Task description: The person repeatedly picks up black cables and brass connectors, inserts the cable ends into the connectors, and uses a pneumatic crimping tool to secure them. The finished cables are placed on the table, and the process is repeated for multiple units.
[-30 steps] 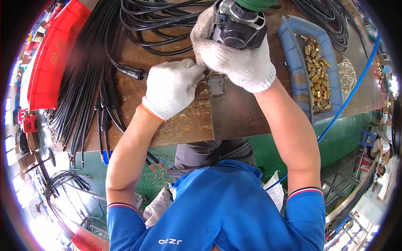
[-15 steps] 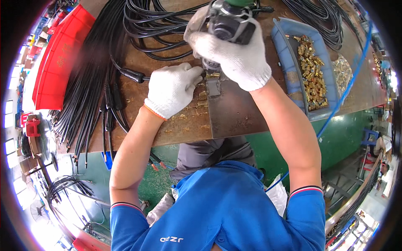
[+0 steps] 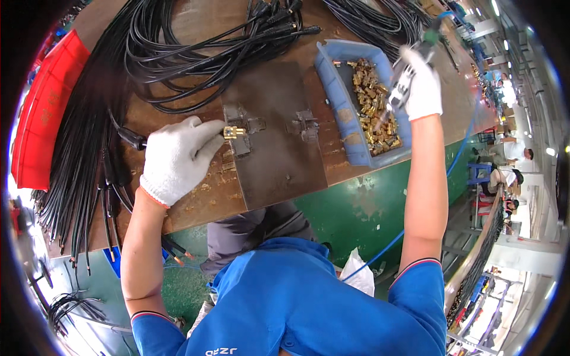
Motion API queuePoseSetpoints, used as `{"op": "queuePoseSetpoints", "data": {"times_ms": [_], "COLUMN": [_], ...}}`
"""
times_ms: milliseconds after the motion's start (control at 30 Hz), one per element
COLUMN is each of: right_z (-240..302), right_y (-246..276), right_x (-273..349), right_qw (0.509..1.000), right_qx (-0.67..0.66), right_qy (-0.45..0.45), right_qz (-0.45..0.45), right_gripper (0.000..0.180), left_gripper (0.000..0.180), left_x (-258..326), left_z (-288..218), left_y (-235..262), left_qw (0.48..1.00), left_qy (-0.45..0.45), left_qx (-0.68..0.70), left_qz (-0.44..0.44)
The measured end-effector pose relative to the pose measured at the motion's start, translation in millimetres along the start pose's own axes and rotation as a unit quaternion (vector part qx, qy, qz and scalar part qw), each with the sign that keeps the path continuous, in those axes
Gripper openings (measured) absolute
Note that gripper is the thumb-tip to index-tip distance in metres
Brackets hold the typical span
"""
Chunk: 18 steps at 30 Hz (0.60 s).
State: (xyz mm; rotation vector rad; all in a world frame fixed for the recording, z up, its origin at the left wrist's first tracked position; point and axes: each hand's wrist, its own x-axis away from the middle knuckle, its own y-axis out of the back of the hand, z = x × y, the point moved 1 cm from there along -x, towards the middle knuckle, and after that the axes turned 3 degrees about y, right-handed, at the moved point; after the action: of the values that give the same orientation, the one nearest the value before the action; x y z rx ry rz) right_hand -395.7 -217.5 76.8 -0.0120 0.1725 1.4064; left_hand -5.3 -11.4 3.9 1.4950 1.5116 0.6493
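My left hand [image 3: 178, 155], in a white knit glove, is closed on a black cable [image 3: 132, 139]. A brass connector [image 3: 233, 132] sticks out past its fingertips, over a small metal fixture [image 3: 242, 148] on a dark plate [image 3: 279, 172]. My right hand [image 3: 424, 89], gloved too, grips a blurred power screwdriver [image 3: 401, 86] with a silver body and a green end. Its tip points down over a blue bin [image 3: 349, 132] holding many brass connectors [image 3: 374, 98].
A second fixture [image 3: 306, 126] sits on the plate. Coiled black cables [image 3: 178, 77] lie at the back, and a thick cable bundle [image 3: 71, 172] runs along the left by a red bin [image 3: 47, 113]. A blue hose [image 3: 380, 252] hangs at the right; people sit far right.
My right hand has carried the screwdriver from above the fixture to the right, over the blue bin. My left hand has shifted slightly, and the brass connector now shows. The view has turned.
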Motion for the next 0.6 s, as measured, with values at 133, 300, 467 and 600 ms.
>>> {"op": "queuePoseSetpoints", "data": {"times_ms": [133, 300, 467, 600], "right_z": [-53.4, -92.4, -40.4, -23.1], "right_y": [14.5, 45.0, -36.8, -124.4], "right_x": [-0.6, -19.7, 46.1, 136.7], "right_qw": [0.987, 0.864, 0.832, 0.932], "right_qx": [0.158, 0.500, 0.475, 0.117], "right_qy": [-0.007, 0.059, 0.287, 0.072], "right_qz": [0.013, 0.023, 0.009, 0.335], "right_gripper": [0.030, 0.052, 0.043, 0.036], "left_gripper": [0.021, 0.017, 0.015, 0.015], "left_x": [3.9, 5.7, 3.1, -2.8], "left_z": [4.0, 7.6, 0.3, -4.4], "left_y": [2.6, 0.1, 9.2, 8.0], "left_qw": [0.999, 0.997, 0.998, 0.999], "left_qy": [-0.015, -0.029, -0.010, -0.016], "left_qx": [0.019, 0.057, 0.049, 0.029], "left_qz": [-0.022, -0.037, -0.033, -0.035]}}
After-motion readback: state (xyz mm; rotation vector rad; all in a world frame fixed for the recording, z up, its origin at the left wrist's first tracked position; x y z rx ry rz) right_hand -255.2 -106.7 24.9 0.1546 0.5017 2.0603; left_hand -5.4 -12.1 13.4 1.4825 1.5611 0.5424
